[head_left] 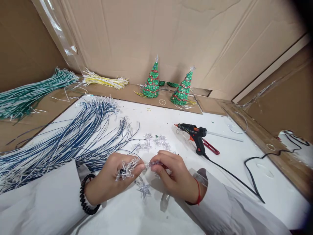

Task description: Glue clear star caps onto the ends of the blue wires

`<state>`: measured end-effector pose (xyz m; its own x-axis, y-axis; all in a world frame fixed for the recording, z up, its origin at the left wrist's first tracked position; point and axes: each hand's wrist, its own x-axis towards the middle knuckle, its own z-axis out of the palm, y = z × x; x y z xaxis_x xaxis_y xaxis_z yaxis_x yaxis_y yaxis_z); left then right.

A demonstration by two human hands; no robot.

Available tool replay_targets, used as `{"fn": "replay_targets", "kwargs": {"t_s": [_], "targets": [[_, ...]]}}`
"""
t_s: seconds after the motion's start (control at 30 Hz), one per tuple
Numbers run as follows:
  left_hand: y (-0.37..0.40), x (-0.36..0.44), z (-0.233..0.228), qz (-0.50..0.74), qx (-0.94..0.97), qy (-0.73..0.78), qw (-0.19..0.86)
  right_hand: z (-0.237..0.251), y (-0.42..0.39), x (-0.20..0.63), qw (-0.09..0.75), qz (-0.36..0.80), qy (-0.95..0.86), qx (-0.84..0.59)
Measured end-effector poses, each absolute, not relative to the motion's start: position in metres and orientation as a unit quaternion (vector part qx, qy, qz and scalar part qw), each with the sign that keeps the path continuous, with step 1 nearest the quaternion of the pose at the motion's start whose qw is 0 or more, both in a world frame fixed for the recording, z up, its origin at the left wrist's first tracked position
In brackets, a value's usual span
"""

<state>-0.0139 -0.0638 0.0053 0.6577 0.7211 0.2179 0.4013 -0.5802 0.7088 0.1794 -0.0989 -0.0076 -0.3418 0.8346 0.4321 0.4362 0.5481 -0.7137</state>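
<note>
clear plastic star bits (127,168), a small bunch, sit pinched in the left hand (110,181), fingers closed on them, low centre over the white table (244,156). right hand (172,174) meets it, thumb & fingers shut on a thin clear piece (154,163) w/ the tip touching the bunch. one loose star (144,189) lies just below the hands, more stars (156,142) just beyond. blue-white wires (61,143) fan out on the left. black glue gun (194,133) rests to the right, cord trailing off. two green mini trees (166,86) stand at the back by the cardboard wall (171,32).
</note>
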Motion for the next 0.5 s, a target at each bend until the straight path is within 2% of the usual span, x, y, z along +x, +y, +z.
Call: {"fn": "replay_targets", "kwargs": {"t_s": [0.5], "targets": [[-0.0646,-0.0137,0.0055,0.247,0.863,0.31,0.313,-0.0105,-0.101,0.1775,0.404,0.248,-0.782,-0.405]]}}
